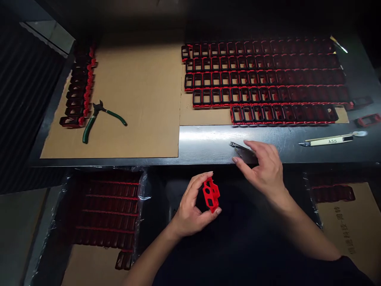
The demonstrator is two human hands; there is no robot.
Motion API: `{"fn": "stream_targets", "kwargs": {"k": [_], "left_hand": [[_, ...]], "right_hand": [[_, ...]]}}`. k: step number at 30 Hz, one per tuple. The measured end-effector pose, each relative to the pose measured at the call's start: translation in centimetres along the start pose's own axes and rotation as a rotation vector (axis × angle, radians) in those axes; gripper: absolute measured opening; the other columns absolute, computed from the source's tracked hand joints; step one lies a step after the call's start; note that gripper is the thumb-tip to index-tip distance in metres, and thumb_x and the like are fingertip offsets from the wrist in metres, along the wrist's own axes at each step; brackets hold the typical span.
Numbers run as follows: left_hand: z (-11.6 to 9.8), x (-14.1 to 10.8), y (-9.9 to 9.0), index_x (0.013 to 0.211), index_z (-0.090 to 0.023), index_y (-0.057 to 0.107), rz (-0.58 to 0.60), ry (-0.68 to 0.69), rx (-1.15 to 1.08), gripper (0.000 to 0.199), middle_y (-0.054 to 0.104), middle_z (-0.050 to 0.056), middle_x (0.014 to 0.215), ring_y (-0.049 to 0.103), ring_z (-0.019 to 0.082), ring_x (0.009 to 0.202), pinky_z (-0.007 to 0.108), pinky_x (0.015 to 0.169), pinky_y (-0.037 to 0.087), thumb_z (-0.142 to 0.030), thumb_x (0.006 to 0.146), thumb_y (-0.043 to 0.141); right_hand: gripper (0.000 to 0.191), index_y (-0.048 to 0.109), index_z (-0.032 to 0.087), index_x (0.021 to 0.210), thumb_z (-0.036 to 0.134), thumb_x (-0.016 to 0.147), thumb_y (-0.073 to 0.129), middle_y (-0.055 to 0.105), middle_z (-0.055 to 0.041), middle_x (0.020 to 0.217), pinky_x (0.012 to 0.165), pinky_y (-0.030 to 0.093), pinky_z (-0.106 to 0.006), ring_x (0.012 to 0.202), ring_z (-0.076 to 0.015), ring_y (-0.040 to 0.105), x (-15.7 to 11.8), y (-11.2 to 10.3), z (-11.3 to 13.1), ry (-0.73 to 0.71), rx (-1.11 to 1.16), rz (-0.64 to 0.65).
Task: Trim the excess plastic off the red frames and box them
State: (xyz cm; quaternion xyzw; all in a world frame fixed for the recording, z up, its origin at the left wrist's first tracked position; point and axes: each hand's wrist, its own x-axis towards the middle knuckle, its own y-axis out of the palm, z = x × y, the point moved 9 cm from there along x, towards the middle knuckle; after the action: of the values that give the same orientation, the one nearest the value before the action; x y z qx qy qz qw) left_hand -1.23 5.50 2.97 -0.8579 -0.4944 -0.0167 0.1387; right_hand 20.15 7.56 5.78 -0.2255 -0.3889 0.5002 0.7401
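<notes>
My left hand [190, 210] holds a small red plastic frame [210, 194] between thumb and fingers, in front of the bench edge. Square and round openings show in its side. My right hand [264, 167] hovers at the bench's front edge, thumb and fingers apart. Thin dark pointed metal pieces [238, 146] lie on the bench between its thumb and forefinger; their right end is partly hidden by the hand, and I cannot make out their kind.
Rows of black-and-red frames [235, 95] cover the right cardboard. On the left cardboard [139, 99] lie green-handled cutting pliers [98, 113] and a column of frames [76, 93]. A utility knife [330, 140] and a brush [338, 43] lie right. Boxes below hold more frames [108, 212].
</notes>
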Motion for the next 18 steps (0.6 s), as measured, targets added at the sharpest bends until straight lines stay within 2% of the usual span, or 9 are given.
{"fn": "stream_targets", "kwargs": {"k": [2, 4, 8, 18], "left_hand": [[0.5, -0.4, 0.0, 0.151, -0.027, 0.034, -0.019, -0.015, -0.061, 0.079, 0.05, 0.016, 0.144, 0.052, 0.032, 0.133, 0.056, 0.112, 0.045, -0.032, 0.084, 0.077], [0.8, -0.6, 0.1, 0.15, -0.027, 0.035, -0.033, -0.032, -0.084, 0.08, 0.051, 0.016, 0.144, 0.053, 0.033, 0.133, 0.057, 0.113, 0.044, -0.032, 0.083, 0.078], [0.8, -0.7, 0.1, 0.15, -0.027, 0.036, -0.05, -0.023, -0.106, 0.081, 0.052, 0.016, 0.144, 0.055, 0.033, 0.132, 0.057, 0.113, 0.044, -0.03, 0.081, 0.08], [1.0, -0.4, 0.8, 0.149, -0.034, 0.035, -0.042, -0.052, -0.425, 0.084, 0.047, 0.014, 0.152, 0.061, 0.029, 0.128, 0.045, 0.105, 0.053, -0.025, 0.081, 0.082]], "right_hand": [[0.051, 0.069, 0.017, 0.12, 0.045, 0.079, 0.081, 0.071, -0.0137, 0.115, 0.09, 0.052, -0.048, 0.105, -0.0341, 0.061, 0.9, 0.4, -0.4, -0.071, -0.202, 0.003], [0.043, 0.073, 0.018, 0.113, 0.045, 0.08, 0.08, 0.072, -0.0121, 0.111, 0.086, 0.053, -0.046, 0.1, -0.0323, 0.061, 1.3, 1.0, -0.9, -0.093, -0.272, 0.01], [0.026, 0.076, 0.02, 0.101, 0.04, 0.085, 0.076, 0.073, -0.01, 0.105, 0.083, 0.053, -0.042, 0.094, -0.0285, 0.061, 1.0, 1.2, -1.1, -0.118, -0.257, -0.048], [0.024, 0.074, 0.021, 0.101, 0.039, 0.085, 0.075, 0.075, -0.0094, 0.105, 0.084, 0.052, -0.042, 0.094, -0.0271, 0.064, 0.7, 1.0, -1.4, -0.136, -0.217, -0.091]]}}
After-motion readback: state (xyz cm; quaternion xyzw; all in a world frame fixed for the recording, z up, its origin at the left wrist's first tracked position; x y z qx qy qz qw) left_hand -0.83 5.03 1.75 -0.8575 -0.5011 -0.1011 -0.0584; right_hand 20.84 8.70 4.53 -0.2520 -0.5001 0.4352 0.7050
